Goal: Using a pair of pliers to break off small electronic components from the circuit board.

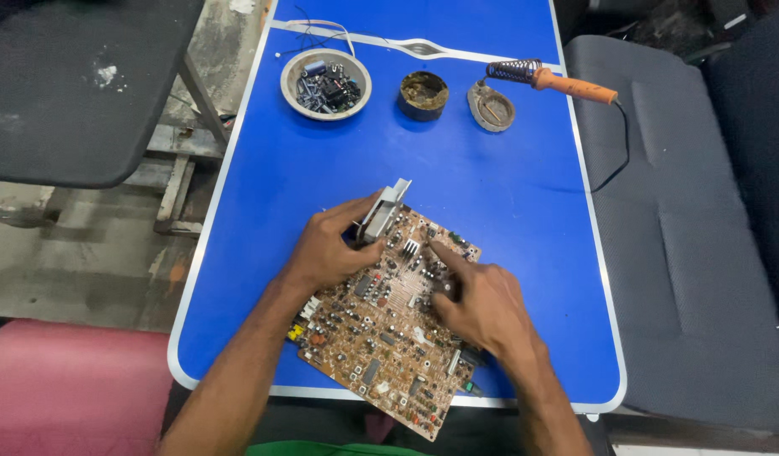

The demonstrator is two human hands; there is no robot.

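Brown circuit board [381, 338] lies angled on the blue tabletop [508, 194], near edge overhanging toward the person. Left hand [326, 249] curls around the grey metal heat sink [381, 211] at the board's far corner, fingers pinching it. Right hand [482, 304] rests flat, index finger pressing among the small components. Best to keep the board pinned while working that part. Well beyond: bowl of loose parts [326, 82], flux tin [423, 95], soldering iron [567, 83] on its stand.
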